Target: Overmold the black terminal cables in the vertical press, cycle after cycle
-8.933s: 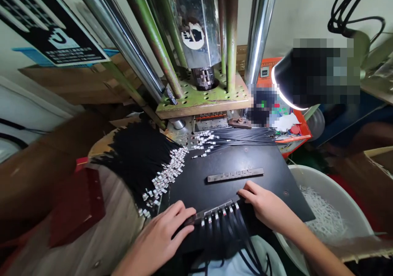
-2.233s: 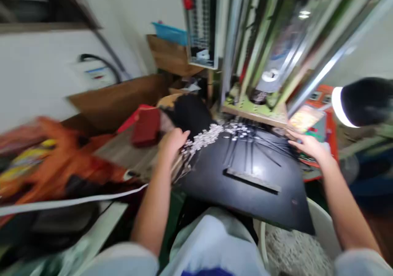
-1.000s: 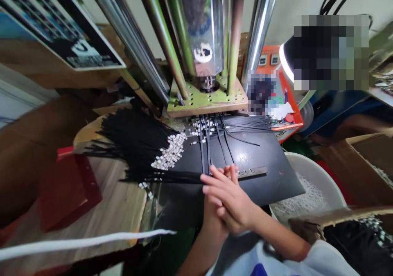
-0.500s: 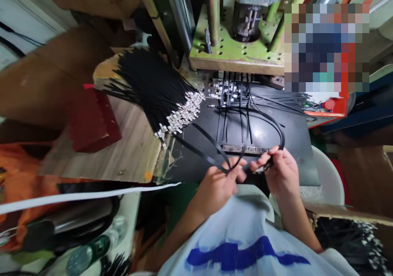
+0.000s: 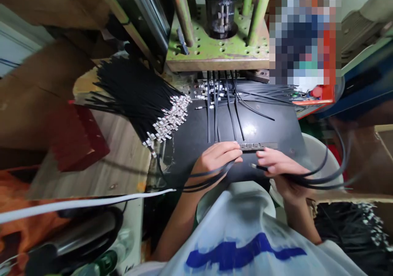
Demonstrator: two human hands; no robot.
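Observation:
My left hand (image 5: 216, 161) is closed on a few thin black cables (image 5: 202, 182), which trail back to the left under the wrist. Its fingertips are at the left end of a slotted metal bar (image 5: 259, 146) on the black work plate (image 5: 184, 161). My right hand (image 5: 284, 171) grips another bunch of black cables (image 5: 319, 182), curving off to the right. One cable's pale metal end (image 5: 254, 166) points toward my left hand. Ahead, several black cables (image 5: 230, 112) hang from under the green press plate (image 5: 215, 59) onto the work plate.
A thick pile of black cables (image 5: 132, 92) with silvery ends lies on the wooden board (image 5: 123, 161) at left, beside a dark red block (image 5: 76, 137). On the right stand a white bucket (image 5: 325, 157) and a carton of cables (image 5: 340, 227). A white strip (image 5: 92, 206) crosses the lower left.
The hands have come apart from their close position. My left hand has moved up to the metal bar. The right hand's cables have swung from in front of it to the right side.

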